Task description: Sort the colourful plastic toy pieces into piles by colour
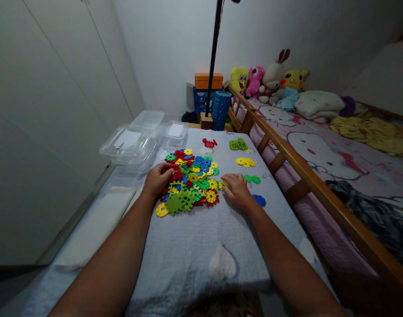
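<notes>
A mixed pile of plastic interlocking building pieces (194,176) in red, yellow, green and blue lies on the cloth-covered table. My left hand (157,180) is at the pile's left edge, fingers and thumb closed at a red piece (175,176). At the right edge my right hand (237,188) has its curled fingers on a yellow notched disc (223,185). Beyond it lie separate groups: light green squares (238,144), yellow discs (245,162), green discs (252,179) and blue discs (259,200). Red pieces (209,143) lie at the far side.
Clear plastic boxes (130,143) with lids stand at the back left, and a smaller clear box (175,131) is beside them. A folded cream cloth (98,224) lies left. The wooden bed rail (287,167) runs along the right. A black pole (213,57) rises behind the table.
</notes>
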{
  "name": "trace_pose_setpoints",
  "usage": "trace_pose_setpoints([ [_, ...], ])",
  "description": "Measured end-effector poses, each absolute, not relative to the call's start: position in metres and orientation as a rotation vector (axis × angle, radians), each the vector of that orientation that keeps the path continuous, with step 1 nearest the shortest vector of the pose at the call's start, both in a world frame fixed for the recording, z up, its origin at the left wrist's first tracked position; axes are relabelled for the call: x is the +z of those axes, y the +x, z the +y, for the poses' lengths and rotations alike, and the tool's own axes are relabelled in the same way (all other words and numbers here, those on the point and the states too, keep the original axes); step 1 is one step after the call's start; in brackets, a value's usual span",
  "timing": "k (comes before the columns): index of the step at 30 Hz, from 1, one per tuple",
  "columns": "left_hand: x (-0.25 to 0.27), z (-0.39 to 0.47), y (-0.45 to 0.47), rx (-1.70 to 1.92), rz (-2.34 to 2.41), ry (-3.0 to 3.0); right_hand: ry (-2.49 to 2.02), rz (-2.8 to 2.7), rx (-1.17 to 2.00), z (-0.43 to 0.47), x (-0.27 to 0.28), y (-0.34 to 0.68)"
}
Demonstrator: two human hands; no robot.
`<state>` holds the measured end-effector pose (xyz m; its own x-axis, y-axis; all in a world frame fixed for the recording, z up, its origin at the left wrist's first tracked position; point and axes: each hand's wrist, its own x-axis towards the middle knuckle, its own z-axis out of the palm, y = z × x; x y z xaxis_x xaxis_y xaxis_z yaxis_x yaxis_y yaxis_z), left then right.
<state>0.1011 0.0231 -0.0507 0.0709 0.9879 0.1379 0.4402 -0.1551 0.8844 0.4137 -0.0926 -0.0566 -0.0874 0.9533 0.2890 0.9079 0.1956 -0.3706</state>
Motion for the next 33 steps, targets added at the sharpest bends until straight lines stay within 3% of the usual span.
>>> trace_pose_setpoints([
  [21,-0.053,0.024,0.101,1.056,1.423,1.663,-1.758,-1.976,0.093,-0.088,-0.058,0.42],
  [33,-0.054,0.026,0.1,1.053,1.447,1.699,-1.972,-1.339,0.136,-0.019,-0.028,0.493],
])
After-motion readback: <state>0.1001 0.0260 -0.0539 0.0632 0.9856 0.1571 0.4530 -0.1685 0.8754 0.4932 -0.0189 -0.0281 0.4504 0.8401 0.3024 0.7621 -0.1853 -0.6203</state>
